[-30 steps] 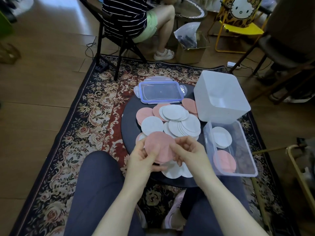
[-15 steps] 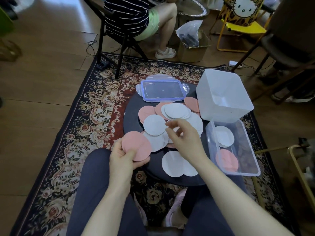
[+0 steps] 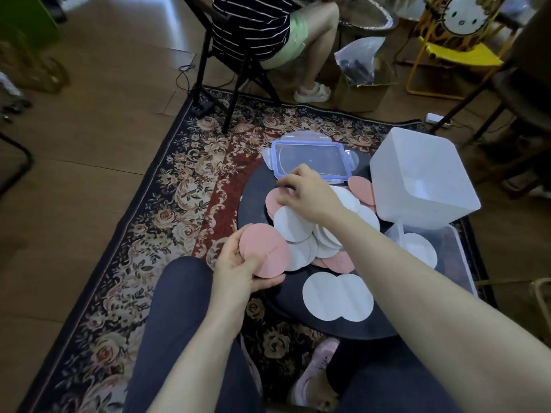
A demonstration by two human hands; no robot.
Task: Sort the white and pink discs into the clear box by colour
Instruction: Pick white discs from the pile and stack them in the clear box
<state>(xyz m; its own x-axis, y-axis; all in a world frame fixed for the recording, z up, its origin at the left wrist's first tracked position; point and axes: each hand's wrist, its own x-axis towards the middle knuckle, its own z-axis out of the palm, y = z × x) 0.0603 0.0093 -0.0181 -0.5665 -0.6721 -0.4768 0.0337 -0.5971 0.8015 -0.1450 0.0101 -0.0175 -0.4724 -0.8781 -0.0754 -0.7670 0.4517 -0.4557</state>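
Pink in the left hand: the left hand (image 3: 238, 265) pinches a small stack of pink discs (image 3: 264, 250) between thumb and curled fingers, at 9 o'clock off the black round table (image 3: 253, 204); the number in the stack cannot be told.
Right hand: the right hand (image 3: 307, 193) reaches across the heap of discs (image 3: 301, 226), fingertips curled down onto a pink disc (image 3: 272, 199) at the heap's 10 o'clock edge; whether they pinch it or only touch it cannot be told.
Heap: white and pink discs overlap at the table's middle, too tangled to count; 1 pink disc edge (image 3: 360, 189) shows at 1 o'clock.
Near discs: 2 white discs (image 3: 337, 296) lie overlapped at 6 o'clock, apart from the heap.
Clear box (image 3: 459, 257): stands at 3 o'clock, partly hidden by the right forearm; 1 white disc (image 3: 420, 251) shows inside.
Lid (image 3: 310, 158): clear with a blue rim, flat at 12 o'clock, just beyond the right hand.
White tub (image 3: 417, 174): stands at 2 o'clock, touching the clear box's far end.
Floor: a floral rug (image 3: 167, 204) lies under the table.
Beyond: 1 seated person (image 3: 268, 28) at 12 o'clock, well apart.
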